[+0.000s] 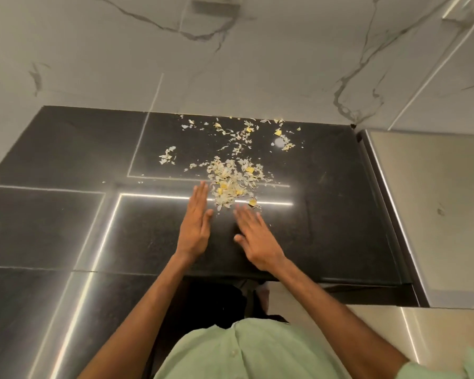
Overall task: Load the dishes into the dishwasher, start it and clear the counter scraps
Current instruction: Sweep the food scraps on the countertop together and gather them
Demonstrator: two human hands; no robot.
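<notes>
At the centre of the frame the scraps lie heaped on the dark table, with the left grip and right grip just below the heap, fingers straight, holding nothing.

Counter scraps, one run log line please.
scraps: one heap, strays toward wall | left hand: open, left of heap | right hand: open, at heap's near edge | step: gathering

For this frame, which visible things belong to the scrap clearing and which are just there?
In the job: main scrap pile, scattered scraps by the wall, left hand, right hand, black counter.
Just there: marble wall, steel surface at right.
</notes>
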